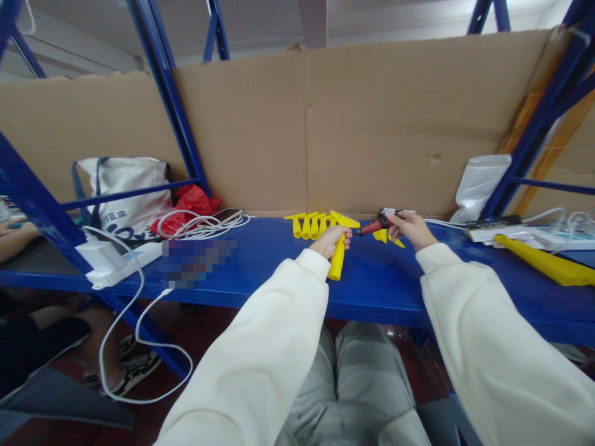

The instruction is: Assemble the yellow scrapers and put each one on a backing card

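Clasping, left hand: is holding a yellow tube over the blue bench, fingers wrapped round its upper part.
Right hand: is gripping a red tool, fingers closed on its rear, tip pointing tubeward (contact I am not making out).
Yellow pieces: are lying in a row just beyond.

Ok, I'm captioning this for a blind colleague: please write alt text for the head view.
A left hand grips a yellow tubular piece while the right hand points a red screwdriver-like tool toward it, above a blue workbench. Similar yellow pieces sit in a row behind, before a cardboard panel.
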{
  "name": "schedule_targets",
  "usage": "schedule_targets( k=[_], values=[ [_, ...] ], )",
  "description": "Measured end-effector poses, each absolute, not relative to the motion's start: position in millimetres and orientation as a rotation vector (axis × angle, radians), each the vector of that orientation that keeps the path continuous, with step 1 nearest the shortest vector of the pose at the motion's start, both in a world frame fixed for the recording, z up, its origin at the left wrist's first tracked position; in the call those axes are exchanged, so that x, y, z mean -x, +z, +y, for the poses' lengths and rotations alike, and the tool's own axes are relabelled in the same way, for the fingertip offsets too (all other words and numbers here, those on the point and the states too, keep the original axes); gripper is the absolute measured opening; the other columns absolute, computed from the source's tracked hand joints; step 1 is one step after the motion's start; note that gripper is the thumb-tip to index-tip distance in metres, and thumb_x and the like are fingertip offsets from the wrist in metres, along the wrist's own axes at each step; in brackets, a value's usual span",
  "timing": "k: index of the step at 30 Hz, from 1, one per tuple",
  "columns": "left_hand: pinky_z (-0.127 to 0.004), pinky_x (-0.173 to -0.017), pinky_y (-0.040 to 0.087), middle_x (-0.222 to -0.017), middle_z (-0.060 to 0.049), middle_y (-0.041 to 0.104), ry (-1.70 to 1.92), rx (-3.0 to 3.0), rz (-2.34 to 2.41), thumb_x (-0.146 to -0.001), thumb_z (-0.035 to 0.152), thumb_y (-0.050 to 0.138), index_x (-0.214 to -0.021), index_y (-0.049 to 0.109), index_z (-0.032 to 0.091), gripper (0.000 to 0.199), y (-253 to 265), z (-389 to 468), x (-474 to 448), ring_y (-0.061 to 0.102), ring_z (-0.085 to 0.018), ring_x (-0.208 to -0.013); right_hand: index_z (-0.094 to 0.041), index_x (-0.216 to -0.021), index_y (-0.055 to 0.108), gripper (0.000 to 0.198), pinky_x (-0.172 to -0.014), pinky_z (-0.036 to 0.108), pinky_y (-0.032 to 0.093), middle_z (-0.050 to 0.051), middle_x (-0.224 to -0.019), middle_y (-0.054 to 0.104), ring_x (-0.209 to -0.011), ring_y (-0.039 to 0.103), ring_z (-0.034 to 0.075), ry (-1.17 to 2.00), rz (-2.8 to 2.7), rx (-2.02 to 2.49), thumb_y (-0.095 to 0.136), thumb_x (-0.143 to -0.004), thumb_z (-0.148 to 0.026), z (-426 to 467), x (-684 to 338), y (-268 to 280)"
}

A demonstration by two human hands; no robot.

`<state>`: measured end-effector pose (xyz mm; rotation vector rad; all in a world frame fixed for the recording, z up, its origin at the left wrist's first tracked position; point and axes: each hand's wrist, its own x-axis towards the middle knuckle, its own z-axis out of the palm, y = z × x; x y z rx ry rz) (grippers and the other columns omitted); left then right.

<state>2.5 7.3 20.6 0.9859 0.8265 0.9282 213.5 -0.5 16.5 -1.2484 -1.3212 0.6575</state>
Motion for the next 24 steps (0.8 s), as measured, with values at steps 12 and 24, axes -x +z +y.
schedule_targets(
  k=[12,24],
  values=[
    [-0.016,-0.041,0.025,-0.049,0.007,0.039,0.938,-0.947,0.987,-0.083,0.002,0.047,-0.068,0.042,0.019,0.024,18,10,-2,0.031,-0.004,-0.038,-0.023,-0.068,0.041,0.039,-0.033,0.027,0.048,-0.009,-0.054,0.047,-0.035,0.048,0.009,0.418,-0.779,0.871,0.077,-0.072,-0.039,9,-229,22],
    [-0.017,-0.042,0.026,-0.05,0.006,0.039,0.887,-0.985,1.01,-0.083,0.003,0.051,-0.067,0.043,0.019,0.024,15,14,-2,0.031,-0.004,-0.039,-0.023,-0.068,0.04,0.042,-0.033,0.025,0.051,-0.012,-0.05,0.042,-0.034,0.047,0.009,0.477,-0.76,0.728,0.08,-0.069,-0.038,10,-226,22]
  ],
)
